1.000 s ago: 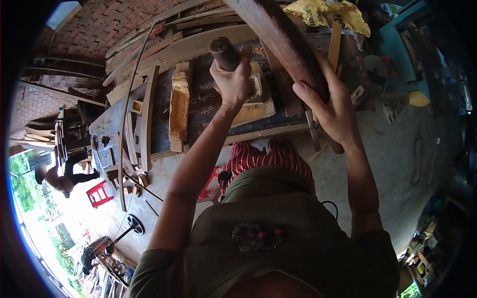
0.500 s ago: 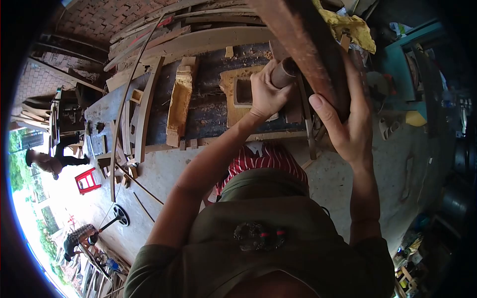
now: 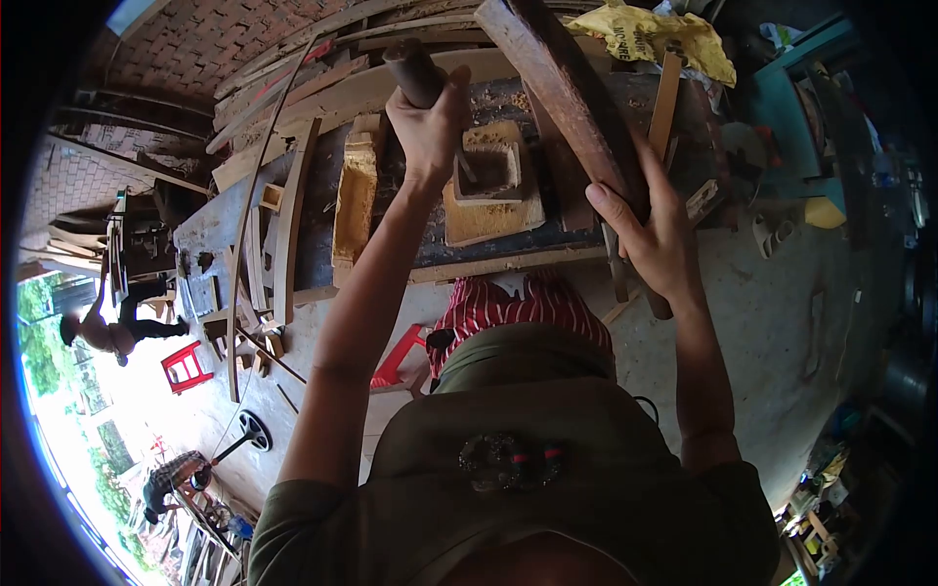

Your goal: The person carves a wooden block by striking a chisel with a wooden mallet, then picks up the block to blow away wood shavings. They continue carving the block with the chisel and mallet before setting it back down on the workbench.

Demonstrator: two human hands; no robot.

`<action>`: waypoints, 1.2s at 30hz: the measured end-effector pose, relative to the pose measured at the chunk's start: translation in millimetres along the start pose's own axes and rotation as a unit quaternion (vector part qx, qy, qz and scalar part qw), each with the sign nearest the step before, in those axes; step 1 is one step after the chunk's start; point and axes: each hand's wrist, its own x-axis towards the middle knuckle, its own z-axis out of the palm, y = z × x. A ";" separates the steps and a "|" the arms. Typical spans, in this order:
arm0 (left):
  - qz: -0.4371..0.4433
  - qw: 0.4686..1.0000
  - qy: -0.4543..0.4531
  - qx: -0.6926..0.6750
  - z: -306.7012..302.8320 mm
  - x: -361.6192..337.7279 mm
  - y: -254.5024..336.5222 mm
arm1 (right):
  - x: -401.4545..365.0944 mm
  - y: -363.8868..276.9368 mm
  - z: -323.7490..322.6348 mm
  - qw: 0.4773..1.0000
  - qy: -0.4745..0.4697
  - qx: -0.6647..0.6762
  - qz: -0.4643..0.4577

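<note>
My left hand [image 3: 428, 132] is wrapped around a chisel with a thick round wooden handle [image 3: 412, 70]. Its narrow blade [image 3: 466, 162] slants down into the square hollow of a wooden block [image 3: 528, 174]. This block rests on a pale board [image 3: 493, 223] on the workbench. In my right hand [image 3: 650, 230] is a long, heavy wooden club [image 3: 570, 93], dark brown with a worn edge. The fingers close around its lower part, and its far end points up and left, to the right of the chisel handle.
A hollowed yellowish timber [image 3: 357, 190] lies left of the block. Long curved boards [image 3: 391, 83] are stacked behind the workbench [image 3: 410, 256]. A yellow sack [image 3: 664, 41] sits at the back right. Two people [image 3: 112, 332] [image 3: 171, 479] are far left, near a red stool [image 3: 186, 367].
My left hand has moved left with the chisel, whose blade now shows in the hollow. The club has shifted away from the camera, and my right hand has moved slightly left.
</note>
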 end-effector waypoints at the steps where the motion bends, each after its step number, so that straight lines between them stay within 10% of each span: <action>1: -0.001 1.000 0.001 0.000 -0.7 -3.0 -0.4 | 1.0 0.2 1.1 1.000 -0.006 -0.002 -0.003; 8: 0.014 0.994 -0.057 0.088 2.4 -20.6 -11.0 | 19.0 -40.3 7.2 0.985 0.021 0.100 -0.142; 12: 0.126 0.985 -0.069 0.095 8.4 -44.4 -21.4 | 31.5 -31.6 15.3 0.977 -0.018 -0.119 -0.176; 19: 0.018 0.992 -0.083 0.095 -9.4 -49.9 -27.5 | 35.0 -26.8 22.0 0.973 0.036 -0.042 -0.224; 23: 0.116 0.989 -0.091 0.033 16.3 -49.8 -20.8 | 28.5 -44.0 16.0 0.970 -0.138 -0.195 -0.033; 26: 0.029 0.988 -0.130 0.084 11.8 -21.6 -14.3 | 35.6 -4.7 26.0 0.980 0.010 -0.094 -0.178; 36: -0.032 0.997 -0.061 0.029 -1.7 -23.4 -20.1 | 19.6 3.8 12.8 0.994 0.027 -0.021 -0.105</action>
